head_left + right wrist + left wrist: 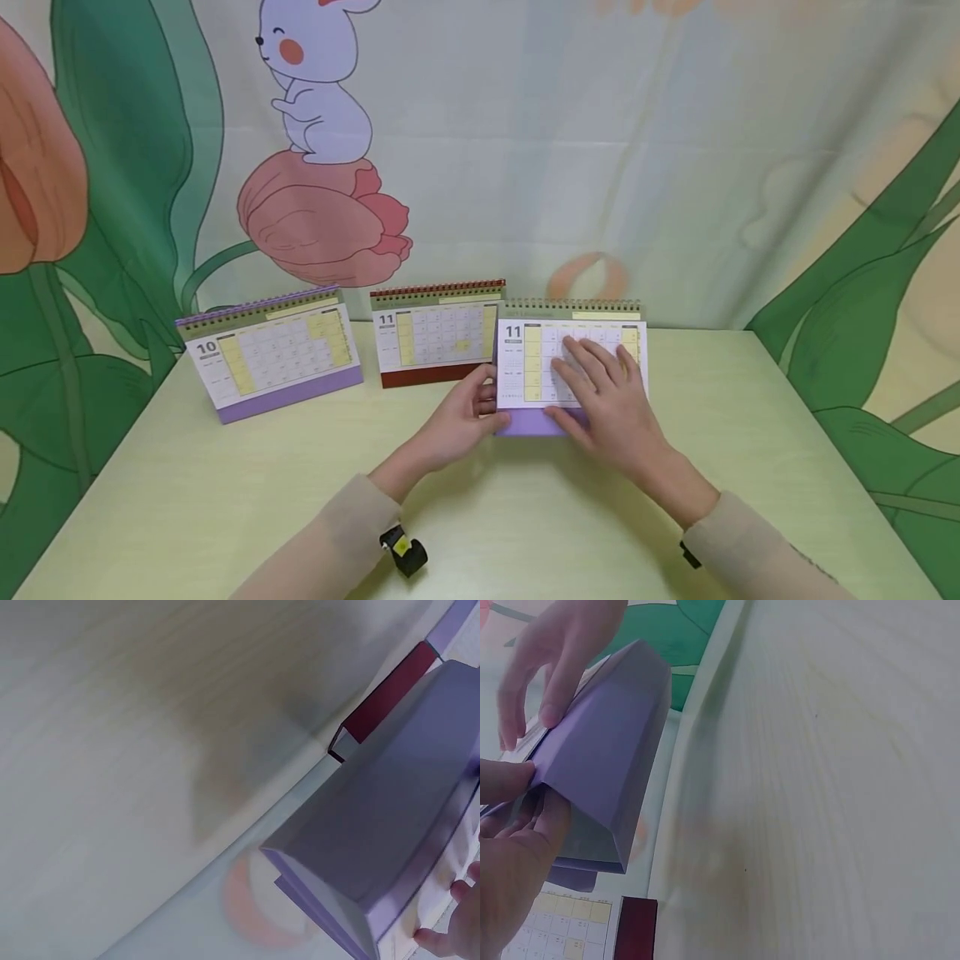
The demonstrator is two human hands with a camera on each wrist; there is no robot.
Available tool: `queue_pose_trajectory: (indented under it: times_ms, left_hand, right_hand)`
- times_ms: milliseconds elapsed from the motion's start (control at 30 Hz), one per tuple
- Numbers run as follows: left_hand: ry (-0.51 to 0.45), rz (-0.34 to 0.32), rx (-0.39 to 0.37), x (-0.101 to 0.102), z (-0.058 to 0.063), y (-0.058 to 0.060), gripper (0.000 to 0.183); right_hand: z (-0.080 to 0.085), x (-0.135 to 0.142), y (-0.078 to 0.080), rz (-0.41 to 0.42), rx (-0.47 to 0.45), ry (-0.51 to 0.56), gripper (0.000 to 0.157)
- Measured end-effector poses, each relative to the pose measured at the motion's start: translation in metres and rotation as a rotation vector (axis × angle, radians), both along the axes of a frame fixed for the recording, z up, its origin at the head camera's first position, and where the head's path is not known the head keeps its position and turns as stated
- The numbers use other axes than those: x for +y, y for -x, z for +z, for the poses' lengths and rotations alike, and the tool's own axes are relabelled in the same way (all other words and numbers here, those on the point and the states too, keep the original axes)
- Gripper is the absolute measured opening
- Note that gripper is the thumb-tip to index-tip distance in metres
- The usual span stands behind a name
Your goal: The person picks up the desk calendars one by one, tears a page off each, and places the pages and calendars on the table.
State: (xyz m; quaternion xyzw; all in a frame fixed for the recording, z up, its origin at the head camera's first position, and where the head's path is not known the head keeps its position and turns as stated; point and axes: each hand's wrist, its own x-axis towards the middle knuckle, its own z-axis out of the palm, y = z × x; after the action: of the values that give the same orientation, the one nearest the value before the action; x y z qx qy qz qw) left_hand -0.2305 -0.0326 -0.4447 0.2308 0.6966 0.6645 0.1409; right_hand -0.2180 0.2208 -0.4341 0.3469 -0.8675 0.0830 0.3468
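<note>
A purple-based desk calendar [525, 358] showing month 11 is held up in front of me, its spiral binding along the top. My left hand [457, 417] grips its left edge; the left wrist view shows the thumb [506, 780] on the front and fingers tucked inside the folded stand. My right hand [615, 400] lies across the page with fingers spread and straight, its thumb near the purple strip. The calendar's underside [375, 787] shows in the right wrist view, with a shadow on the table below.
Behind to the left stands a dark red-based calendar [438, 337], also on month 11. Farther left is another purple-based calendar [277, 354] on month 10, set at an angle. The pale table [247, 492] ends at a printed curtain [487, 183] with a rabbit and tulips.
</note>
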Motion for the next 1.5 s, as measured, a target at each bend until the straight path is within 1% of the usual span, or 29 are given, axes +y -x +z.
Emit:
queue_pose_trajectory:
  times_ms: [100, 200, 400, 533, 633, 767, 833, 1033, 1133, 1300, 1367, 1500]
  left_hand:
    - [-0.015, -0.006, -0.008, -0.002, 0.001, -0.002, 0.046]
    - [-0.029, -0.026, -0.014, -0.005, 0.002, -0.003, 0.048]
    - [-0.026, -0.055, -0.003, -0.009, 0.001, -0.004, 0.049]
    - [-0.02, -0.06, 0.007, -0.011, 0.002, -0.004, 0.048]
    - [-0.016, -0.053, 0.008, -0.011, 0.001, -0.005, 0.046]
    - [-0.014, -0.042, 0.001, -0.01, 0.001, -0.008, 0.044]
    - [-0.019, -0.04, 0.005, -0.01, 0.002, -0.01, 0.044]
    - [-0.063, -0.048, 0.037, -0.005, 0.002, -0.012, 0.046]
    - [-0.079, -0.044, 0.05, -0.005, 0.001, -0.012, 0.045]
    - [-0.08, -0.035, 0.055, -0.005, -0.001, -0.01, 0.045]
    - [-0.074, -0.033, 0.057, -0.005, -0.002, -0.01, 0.045]
    - [-0.077, -0.029, 0.063, -0.008, -0.002, -0.009, 0.046]
  right_hand:
    - [0.002, -0.001, -0.001, 0.002, 0.024, -0.036, 0.06]
    - [0.004, -0.002, -0.002, -0.003, 0.038, -0.062, 0.061]
    - [0.005, -0.002, -0.004, 0.016, 0.054, -0.059, 0.061]
    - [0.009, -0.003, -0.006, 0.024, 0.049, -0.054, 0.058]
    - [0.011, -0.005, -0.007, 0.04, 0.052, -0.031, 0.053]
    - [0.011, -0.009, -0.006, 0.067, 0.098, 0.004, 0.045]
    - [0.012, -0.011, -0.005, 0.073, 0.135, 0.013, 0.043]
    - [0.016, -0.021, -0.006, 0.059, 0.214, 0.048, 0.037]
    - [0.018, -0.025, -0.007, 0.032, 0.213, 0.049, 0.04]
    - [0.019, -0.027, -0.007, -0.023, 0.171, 0.016, 0.04]
    - [0.019, -0.026, -0.006, -0.025, 0.161, 0.015, 0.04]
    - [0.018, -0.023, -0.005, -0.001, 0.162, 0.029, 0.041]
